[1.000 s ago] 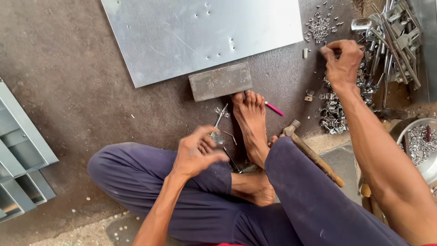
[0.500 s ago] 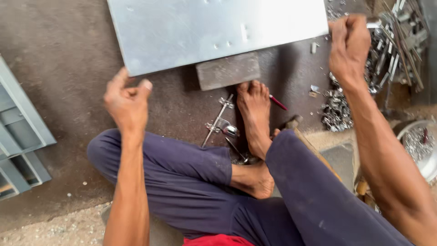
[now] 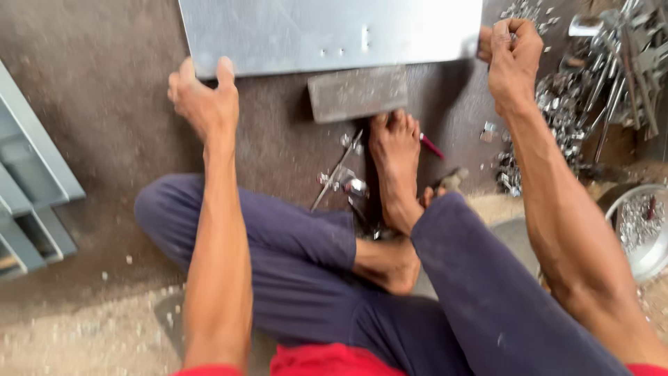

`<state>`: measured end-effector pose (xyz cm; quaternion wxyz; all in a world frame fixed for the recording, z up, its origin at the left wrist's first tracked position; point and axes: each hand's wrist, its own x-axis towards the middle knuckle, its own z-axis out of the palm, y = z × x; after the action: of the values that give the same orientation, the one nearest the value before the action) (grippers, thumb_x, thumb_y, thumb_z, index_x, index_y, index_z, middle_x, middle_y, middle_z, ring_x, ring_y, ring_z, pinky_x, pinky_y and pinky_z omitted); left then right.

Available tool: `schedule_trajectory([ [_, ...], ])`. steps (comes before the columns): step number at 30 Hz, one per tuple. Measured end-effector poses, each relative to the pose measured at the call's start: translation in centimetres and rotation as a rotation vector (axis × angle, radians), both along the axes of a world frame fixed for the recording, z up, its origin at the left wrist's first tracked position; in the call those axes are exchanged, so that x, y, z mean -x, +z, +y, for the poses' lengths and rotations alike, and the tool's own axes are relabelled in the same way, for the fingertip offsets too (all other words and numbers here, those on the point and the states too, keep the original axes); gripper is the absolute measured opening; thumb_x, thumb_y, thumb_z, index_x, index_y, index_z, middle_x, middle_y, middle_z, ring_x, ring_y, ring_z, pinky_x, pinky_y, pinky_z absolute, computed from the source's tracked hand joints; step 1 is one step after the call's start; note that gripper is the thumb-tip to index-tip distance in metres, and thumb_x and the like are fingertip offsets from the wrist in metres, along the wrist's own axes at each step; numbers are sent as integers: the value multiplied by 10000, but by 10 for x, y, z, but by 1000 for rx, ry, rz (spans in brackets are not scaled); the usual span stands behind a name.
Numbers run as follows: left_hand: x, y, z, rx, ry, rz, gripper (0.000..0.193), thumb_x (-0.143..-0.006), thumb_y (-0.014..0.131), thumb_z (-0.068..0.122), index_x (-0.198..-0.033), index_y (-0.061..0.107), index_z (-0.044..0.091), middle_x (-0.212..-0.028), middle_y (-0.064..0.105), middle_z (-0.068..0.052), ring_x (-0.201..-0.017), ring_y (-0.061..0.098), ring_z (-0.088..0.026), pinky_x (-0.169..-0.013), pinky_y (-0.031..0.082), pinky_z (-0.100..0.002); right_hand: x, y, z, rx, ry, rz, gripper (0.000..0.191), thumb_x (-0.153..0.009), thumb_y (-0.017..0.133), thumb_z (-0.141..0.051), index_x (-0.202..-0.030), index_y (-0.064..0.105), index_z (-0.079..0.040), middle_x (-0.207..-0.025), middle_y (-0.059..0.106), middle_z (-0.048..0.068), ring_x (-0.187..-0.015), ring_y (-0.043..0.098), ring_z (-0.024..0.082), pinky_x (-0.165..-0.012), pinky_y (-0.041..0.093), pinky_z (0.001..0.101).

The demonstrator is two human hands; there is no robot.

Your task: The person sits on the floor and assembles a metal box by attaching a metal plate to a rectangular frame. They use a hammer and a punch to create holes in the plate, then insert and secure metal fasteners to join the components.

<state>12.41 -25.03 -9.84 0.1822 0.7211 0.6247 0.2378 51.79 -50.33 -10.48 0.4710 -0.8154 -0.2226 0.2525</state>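
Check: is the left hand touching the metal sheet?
Touching. The head view shows the left hand with fingertips on the near edge of the metal sheet, no gap visible. The right hand grips its right corner.

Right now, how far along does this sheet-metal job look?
Early to midway, at a guess. Done: the metal sheet already has small holes near its lower edge. In hand: the left hand grips its lower left corner, the right hand its right edge, above a grey block. Left: the hand tool by the foot lies untouched, and loose metal fittings are unused.
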Motion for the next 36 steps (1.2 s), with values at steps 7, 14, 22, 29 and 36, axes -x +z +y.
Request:
schedule_trajectory([
  [7, 46, 44, -64, 190, -83, -331, 359, -893, 882, 289, -1102, 767, 21, -973, 698, -65, -808, 653, -154, -712, 532, -290, -15, 45, -42, 129, 70, -182, 212, -1165, 480, -114, -1090, 580, 58, -1158, 752, 180, -1002, 783, 238, -869, 626, 351],
  [14, 13, 39, -171, 319, -373, -255, 357, -767, 833, 168, -1077, 698, 54, -1027, 706, -146, -856, 702, -307, -728, 567, -387, 4, 26, -77, 143, 30, -274, 117, -1126, 629, -89, -1144, 653, 24, -984, 742, 161, -842, 756, 184, -715, 651, 297],
  [22, 0, 3, -182, 378, -630, 22, 371, -845, 726, 110, -1191, 597, 64, -951, 669, -190, -915, 649, -410, -799, 519, -519, 19, -12, -91, 175, 215, -298, 103, -1076, 739, -92, -1131, 758, -8, -937, 754, 122, -755, 704, 148, -629, 576, 285],
  [29, 11, 32, -166, 323, -629, 280, 479, -802, 704, 82, -1253, 549, 29, -971, 672, -209, -925, 630, -406, -792, 512, -514, -12, -1, -89, 165, 113, -368, 276, -1037, 704, -67, -1309, 679, -27, -1001, 754, 123, -802, 731, 151, -636, 595, 288],
  [36, 19, 80, -160, 391, -692, 254, 536, -886, 681, 51, -1389, 499, 11, -1053, 675, -178, -950, 608, -380, -824, 498, -494, -32, -9, -65, 216, 156, -595, 192, -1109, 718, -130, -1249, 730, 1, -953, 772, 149, -677, 693, 196, -571, 518, 325],
])
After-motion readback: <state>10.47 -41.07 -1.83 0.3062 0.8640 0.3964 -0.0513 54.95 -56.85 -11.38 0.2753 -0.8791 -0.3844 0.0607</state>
